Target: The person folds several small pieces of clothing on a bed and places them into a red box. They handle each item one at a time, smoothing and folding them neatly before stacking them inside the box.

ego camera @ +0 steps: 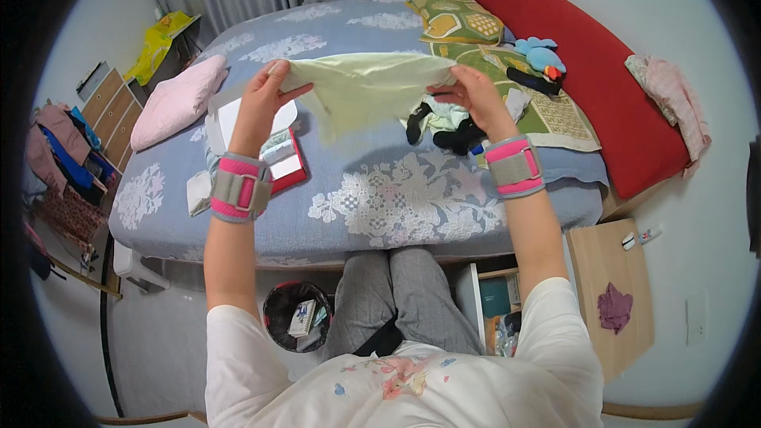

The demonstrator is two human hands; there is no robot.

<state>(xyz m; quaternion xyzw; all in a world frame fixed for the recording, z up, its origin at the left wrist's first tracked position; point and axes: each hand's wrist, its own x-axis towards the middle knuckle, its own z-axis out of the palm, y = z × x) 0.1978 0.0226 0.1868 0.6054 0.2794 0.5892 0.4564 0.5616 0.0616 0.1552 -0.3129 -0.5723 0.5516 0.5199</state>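
A pale yellow-green cloth (368,92) is stretched above the bed between both hands; its lower part is blurred. My left hand (267,95) pinches its left upper corner, and my right hand (472,95) grips the right one. Each wrist wears a pink and grey strap. Beneath and beyond my left hand, an open red and white box (288,172) with rolled cloths inside lies on the blue floral bedspread (410,202). Near my right hand sits a loose pile of black socks (458,138) and light cloths (446,113).
A pink pillow (181,101) lies at the bed's left, a green patterned pillow (461,21) and blue plush toy (541,56) at the right. Below the bed edge are a lined bin (297,316) and an open drawer (475,303). A purple cloth (615,308) rests on the bedside cabinet (618,249).
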